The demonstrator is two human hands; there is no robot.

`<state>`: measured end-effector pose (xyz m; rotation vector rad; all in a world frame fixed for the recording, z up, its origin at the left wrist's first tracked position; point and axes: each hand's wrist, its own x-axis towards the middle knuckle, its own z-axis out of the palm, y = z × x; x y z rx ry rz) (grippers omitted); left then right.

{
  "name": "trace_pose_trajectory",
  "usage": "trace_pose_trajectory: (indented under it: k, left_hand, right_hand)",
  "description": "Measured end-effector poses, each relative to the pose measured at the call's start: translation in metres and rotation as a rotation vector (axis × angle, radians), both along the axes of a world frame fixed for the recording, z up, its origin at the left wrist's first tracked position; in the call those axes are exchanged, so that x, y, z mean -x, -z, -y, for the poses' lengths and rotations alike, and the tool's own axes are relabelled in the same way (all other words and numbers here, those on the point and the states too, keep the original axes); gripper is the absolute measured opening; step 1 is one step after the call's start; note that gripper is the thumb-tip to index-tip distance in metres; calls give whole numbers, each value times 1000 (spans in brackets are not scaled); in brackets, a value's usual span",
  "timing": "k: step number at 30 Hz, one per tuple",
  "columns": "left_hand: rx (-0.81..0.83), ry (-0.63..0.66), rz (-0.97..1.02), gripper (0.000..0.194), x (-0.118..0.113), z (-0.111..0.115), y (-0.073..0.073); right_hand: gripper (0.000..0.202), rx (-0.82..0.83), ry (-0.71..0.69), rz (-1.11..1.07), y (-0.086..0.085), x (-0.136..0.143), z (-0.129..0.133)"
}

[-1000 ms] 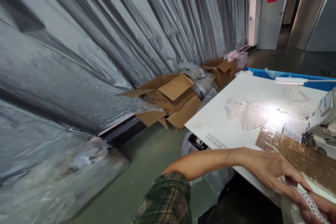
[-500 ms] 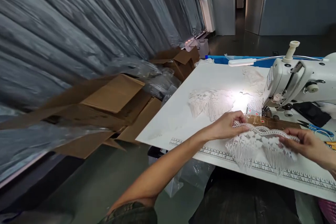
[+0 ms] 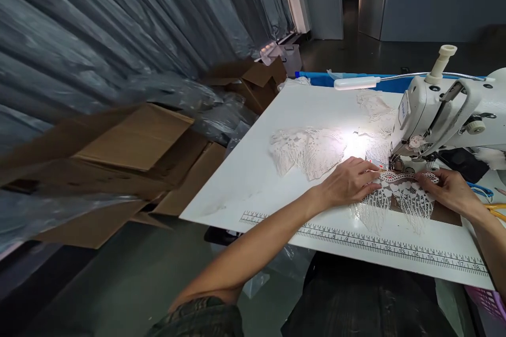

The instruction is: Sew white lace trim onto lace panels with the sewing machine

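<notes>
White fringed lace [image 3: 411, 197] lies at the front of the sewing machine [image 3: 419, 110], its scalloped upper edge close to the presser foot and its fringe hanging toward me. My left hand [image 3: 353, 181] holds the left end of the lace, fingers bent on its edge. At the right end, my right hand [image 3: 448, 189] pinches the same edge between thumb and fingers. A brown plate [image 3: 446, 214] shows under the lace. Another lace piece [image 3: 306, 150] lies flat on the white table [image 3: 237, 179], left of the bright lamp spot.
Behind the machine foot lies more lace [image 3: 373, 102]. Blue-handled scissors [image 3: 480, 189] and a yellow-handled tool [image 3: 496, 206] are at the right. A printed ruler [image 3: 359, 242] runs along the front edge. Open cardboard boxes [image 3: 134, 137] stand left of the table.
Both hands have moved the lace away from me, up to the presser foot. The brown plate now shows below the lace. The camera view has shifted slightly.
</notes>
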<state>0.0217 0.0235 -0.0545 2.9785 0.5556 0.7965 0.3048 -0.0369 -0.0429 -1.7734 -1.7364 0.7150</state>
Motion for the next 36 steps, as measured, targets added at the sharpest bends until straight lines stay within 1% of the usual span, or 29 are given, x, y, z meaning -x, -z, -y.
trace_pose_trajectory:
  k: [4,7,11,14,17,21,25,30,33,35,36]
  left_hand:
    - [-24,-34,6,31,-1,3,1]
    - [-79,-72,41,26,0,6,-2]
    - [-151,-127,119,26,2,7,-6]
    - [-155,-167,122,28,3,6,-7]
    - [-133,-169,107,30,5,5,-6]
    - [-34,-124,34,34,5,6,-7]
    - [83,-47,-35,36,4,7,-10]
    - [164,12,-115,31,2,9,-9]
    - [253,-11,-50,33,1,10,-10]
    - [407,-54,61,39,2,13,-15]
    - [519,-76,121,43,2,14,-19]
  right_hand:
    - [48,18,17,-28,2,-2,0]
    - [46,-16,33,-25,3,0,1]
    - [45,-33,36,-5,4,1,2]
    - [44,-27,23,-12,2,2,3]
    - [44,-23,20,-10,-4,5,4]
    - [44,32,18,19,-11,8,4]
    - [49,85,23,17,-11,8,6]
    - [48,159,-7,-89,-14,8,8]
    - [48,190,6,-235,-22,15,8]
    - [50,232,5,-354,-27,24,9]
    - [51,263,-1,-409,-29,30,8]
